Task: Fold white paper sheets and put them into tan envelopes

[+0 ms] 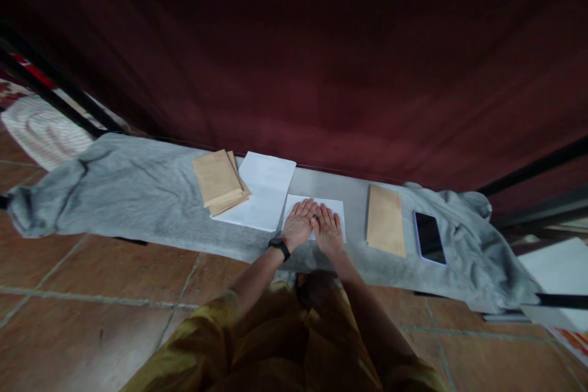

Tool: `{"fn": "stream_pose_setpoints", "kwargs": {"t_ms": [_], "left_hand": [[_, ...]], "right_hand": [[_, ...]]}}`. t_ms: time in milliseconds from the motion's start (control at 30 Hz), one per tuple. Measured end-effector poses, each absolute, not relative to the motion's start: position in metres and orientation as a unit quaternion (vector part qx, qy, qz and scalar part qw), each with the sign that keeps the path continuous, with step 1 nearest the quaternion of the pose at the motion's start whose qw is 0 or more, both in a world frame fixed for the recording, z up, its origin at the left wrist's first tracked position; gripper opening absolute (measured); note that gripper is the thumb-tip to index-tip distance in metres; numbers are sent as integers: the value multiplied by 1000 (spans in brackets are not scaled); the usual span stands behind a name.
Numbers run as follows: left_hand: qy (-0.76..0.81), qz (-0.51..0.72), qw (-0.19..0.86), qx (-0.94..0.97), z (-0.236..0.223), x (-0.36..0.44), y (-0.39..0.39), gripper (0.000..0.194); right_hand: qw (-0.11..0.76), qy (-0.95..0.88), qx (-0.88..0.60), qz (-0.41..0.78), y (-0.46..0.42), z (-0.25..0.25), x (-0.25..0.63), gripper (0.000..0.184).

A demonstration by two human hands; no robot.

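My left hand [298, 222] lies flat on a small white sheet of paper [297, 199], which looks folded. Beside it, my right hand [328, 229] presses on the same sheet with its fingers stretched out; the thumbs nearly meet. Both hands cover most of the paper. Just to the left is a larger stack of white paper [264, 187]. Several brown envelopes [217, 179] are piled partly over that stack's left edge. Right of my hands sits another stack of brown envelopes [384, 220].
A phone [430, 237] with a dark screen lies at the right. Grey cloth [138, 190] covers the narrow bench, bunched up at both ends. Behind it hangs a dark red curtain [312, 73]. Black metal bars [537, 165] slant at either side, and brown floor tiles [114, 269] show below.
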State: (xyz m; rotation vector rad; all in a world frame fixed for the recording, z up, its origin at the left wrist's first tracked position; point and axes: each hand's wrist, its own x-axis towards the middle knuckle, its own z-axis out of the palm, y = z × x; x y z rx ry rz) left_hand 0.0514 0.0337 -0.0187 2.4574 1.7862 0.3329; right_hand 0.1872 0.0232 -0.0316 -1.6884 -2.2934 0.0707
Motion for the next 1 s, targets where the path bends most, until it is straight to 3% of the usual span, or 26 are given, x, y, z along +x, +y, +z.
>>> {"fn": "stream_pose_setpoints", "kwargs": {"t_ms": [600,1000], "left_hand": [[674,122,23,728,-24,45,30,66],[674,148,15,723,-25,43,9,66]], "right_hand": [[200,-744,-632,-86,31,-44,216,59],[222,-730,-640,-90,5,-44,230,61]]}}
